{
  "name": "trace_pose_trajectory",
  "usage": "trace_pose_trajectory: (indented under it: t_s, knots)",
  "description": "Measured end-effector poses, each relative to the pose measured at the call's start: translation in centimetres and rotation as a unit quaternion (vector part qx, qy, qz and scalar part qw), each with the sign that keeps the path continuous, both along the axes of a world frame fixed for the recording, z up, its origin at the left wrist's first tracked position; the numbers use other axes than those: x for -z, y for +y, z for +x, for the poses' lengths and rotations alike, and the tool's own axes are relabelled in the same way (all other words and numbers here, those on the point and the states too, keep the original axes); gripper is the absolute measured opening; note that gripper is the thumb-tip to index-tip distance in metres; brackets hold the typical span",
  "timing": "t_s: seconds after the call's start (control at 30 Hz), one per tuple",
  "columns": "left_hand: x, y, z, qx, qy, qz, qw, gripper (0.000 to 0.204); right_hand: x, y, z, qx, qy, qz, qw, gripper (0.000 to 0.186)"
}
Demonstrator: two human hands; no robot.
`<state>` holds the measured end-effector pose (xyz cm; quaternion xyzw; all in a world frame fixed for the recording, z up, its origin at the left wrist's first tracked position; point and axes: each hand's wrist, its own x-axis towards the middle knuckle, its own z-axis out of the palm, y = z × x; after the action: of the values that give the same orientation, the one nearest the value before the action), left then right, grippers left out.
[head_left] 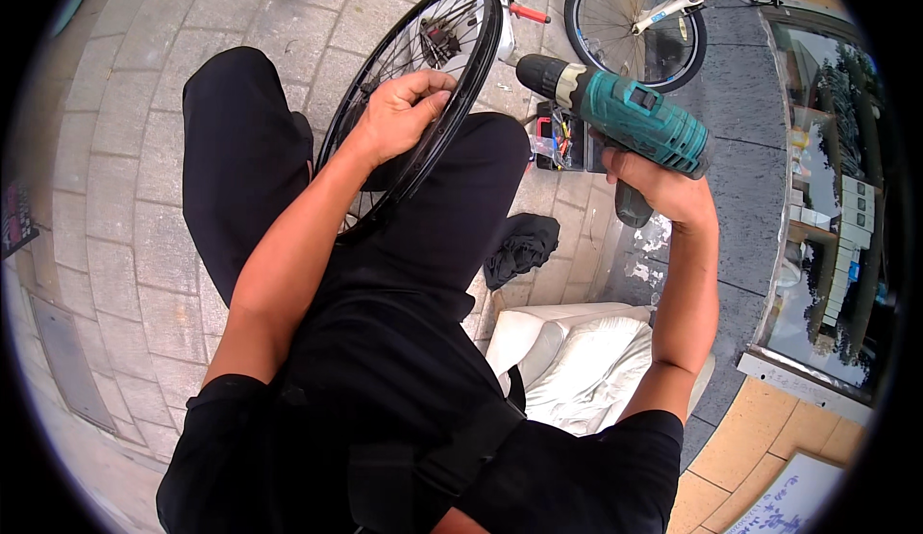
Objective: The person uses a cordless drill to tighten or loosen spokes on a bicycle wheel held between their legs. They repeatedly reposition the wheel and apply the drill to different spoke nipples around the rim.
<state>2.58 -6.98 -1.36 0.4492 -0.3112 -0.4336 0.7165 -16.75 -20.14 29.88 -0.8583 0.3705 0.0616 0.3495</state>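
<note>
A bicycle wheel (484, 58) with a black rim and thin spokes stands tilted against my legs. My left hand (409, 116) is closed at the inner side of its rim, thumb and fingers pinched together there; anything small between the fingertips is hidden. In my right hand (659, 183) is a teal and black cordless drill (635, 116), gripped by its handle. Its chuck points left toward the wheel, a short way apart from the rim. No bit can be made out in the chuck.
Past the drill stands a bicycle (673, 3). Below the drill lies an open toolbox (572, 140) of small tools. A red-handled tool (529, 13) is beyond the wheel. Black cloth (524, 250) and a white cushioned seat (586, 351) are nearer. A glass front (817, 217) borders the right.
</note>
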Motion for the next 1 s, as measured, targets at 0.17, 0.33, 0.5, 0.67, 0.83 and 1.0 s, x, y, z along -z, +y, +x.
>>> trace_pose_trajectory:
  t_s: [0.17,0.33,0.5,0.67,0.83,1.0]
  knots:
    - [-0.2,0.6,-0.8,0.001,0.032,-0.024,0.999,0.019,0.8,1.3,-1.1,-0.056,0.004,-0.028,0.998,0.025]
    - [0.1,0.5,-0.7,-0.006,0.023,-0.037,0.999,0.02,1.1,2.1,-1.1,-0.031,0.046,-0.031,0.998,0.027]
    - [0.6,0.3,-0.6,-0.007,-0.002,-0.029,1.0,0.019,1.5,2.3,-0.4,0.004,0.043,0.016,0.999,0.026]
    - [0.3,0.5,-0.5,-0.006,-0.012,-0.044,0.999,0.019,2.0,2.1,-0.3,-0.024,0.038,0.01,0.999,0.027]
    - [-0.5,0.9,-0.2,0.026,-0.002,-0.032,0.999,0.017,2.1,2.0,0.1,-0.017,0.044,0.02,0.999,0.027]
    - [-0.5,0.9,-0.2,0.014,-0.039,-0.053,0.998,0.018,2.4,1.2,-0.2,-0.025,0.028,0.062,0.997,0.026]
